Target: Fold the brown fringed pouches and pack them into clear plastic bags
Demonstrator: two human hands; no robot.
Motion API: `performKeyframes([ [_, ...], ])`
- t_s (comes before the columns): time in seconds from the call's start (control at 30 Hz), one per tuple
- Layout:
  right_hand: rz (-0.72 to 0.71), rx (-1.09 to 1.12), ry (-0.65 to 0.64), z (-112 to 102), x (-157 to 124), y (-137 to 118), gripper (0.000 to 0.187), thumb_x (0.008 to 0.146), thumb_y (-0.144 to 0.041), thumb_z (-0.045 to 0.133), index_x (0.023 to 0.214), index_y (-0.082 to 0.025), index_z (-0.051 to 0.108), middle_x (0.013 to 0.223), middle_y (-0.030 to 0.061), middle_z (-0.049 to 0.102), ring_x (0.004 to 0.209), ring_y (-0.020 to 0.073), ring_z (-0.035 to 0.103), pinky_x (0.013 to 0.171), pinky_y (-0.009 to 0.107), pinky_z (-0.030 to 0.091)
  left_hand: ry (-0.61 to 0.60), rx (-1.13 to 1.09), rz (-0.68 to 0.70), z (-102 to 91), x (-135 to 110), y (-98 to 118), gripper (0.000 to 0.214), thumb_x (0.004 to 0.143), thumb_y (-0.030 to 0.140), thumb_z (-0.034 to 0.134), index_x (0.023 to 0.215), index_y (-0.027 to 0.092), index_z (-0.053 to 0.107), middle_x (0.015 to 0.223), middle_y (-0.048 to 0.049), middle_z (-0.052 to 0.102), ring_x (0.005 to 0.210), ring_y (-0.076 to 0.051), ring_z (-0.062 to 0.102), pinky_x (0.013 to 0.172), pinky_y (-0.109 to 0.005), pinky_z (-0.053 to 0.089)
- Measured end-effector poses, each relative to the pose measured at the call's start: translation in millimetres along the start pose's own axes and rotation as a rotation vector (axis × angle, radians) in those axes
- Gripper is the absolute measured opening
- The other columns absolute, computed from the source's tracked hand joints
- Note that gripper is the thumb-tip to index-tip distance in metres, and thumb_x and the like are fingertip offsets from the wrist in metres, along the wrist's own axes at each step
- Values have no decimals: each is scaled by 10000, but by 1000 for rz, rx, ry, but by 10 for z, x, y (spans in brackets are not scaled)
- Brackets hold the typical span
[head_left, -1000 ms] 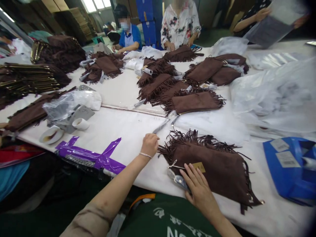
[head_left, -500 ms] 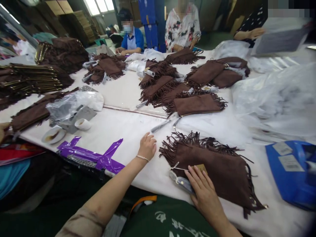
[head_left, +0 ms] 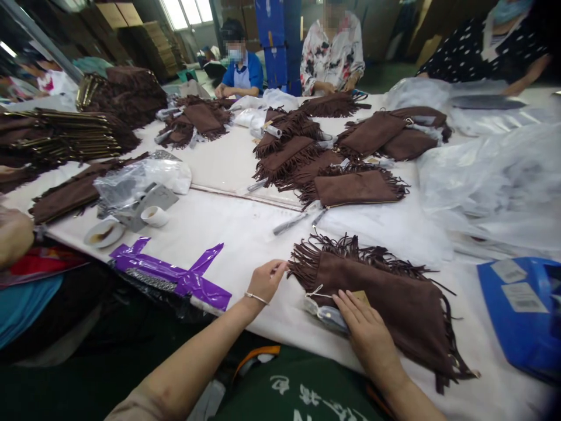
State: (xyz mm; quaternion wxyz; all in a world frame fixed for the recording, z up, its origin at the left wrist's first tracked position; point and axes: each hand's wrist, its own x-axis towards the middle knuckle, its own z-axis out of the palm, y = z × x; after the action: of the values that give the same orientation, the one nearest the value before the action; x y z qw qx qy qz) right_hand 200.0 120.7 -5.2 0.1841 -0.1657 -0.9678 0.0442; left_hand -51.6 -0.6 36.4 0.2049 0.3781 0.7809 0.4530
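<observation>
A dark brown fringed suede bag (head_left: 385,298) lies flat on the white-covered table in front of me. My left hand (head_left: 267,282) is at its left end, thumb and fingers pinched together at the tip of a fringe strand. My right hand (head_left: 370,330) rests flat on the bag's near edge, fingers stretched out. Partly under those fingers is a tan tag (head_left: 361,297). A plastic-wrapped strap piece (head_left: 331,316) hangs from the bag's left side near a white string (head_left: 316,292), its right end hidden by my right hand.
More fringed bags (head_left: 359,188) lie beyond, with stacked bags (head_left: 65,134) at far left. A blue bin (head_left: 512,316) and clear plastic bags (head_left: 495,175) are on the right. Purple tape (head_left: 175,275) marks the near edge, by a small cup (head_left: 154,216). Co-workers sit opposite; another person's hand (head_left: 15,237) is at left.
My left hand has moved down and toward the bag, its fingers closing at the fringe. My right hand stays on the bag. The co-worker at far right has lowered a plastic-wrapped item to the table.
</observation>
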Motion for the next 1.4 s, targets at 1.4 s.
performKeyframes([
  [1.4, 277, 416, -65, -326, -654, 286, 452, 915, -351, 416, 1364, -315, 376, 1448, 1, 365, 1338, 220, 312, 1091, 450, 306, -501, 545, 638, 1276, 82, 571, 498, 936, 333, 396, 1401, 191, 289, 1492, -107, 246, 1404, -235, 94, 1126, -532, 191],
])
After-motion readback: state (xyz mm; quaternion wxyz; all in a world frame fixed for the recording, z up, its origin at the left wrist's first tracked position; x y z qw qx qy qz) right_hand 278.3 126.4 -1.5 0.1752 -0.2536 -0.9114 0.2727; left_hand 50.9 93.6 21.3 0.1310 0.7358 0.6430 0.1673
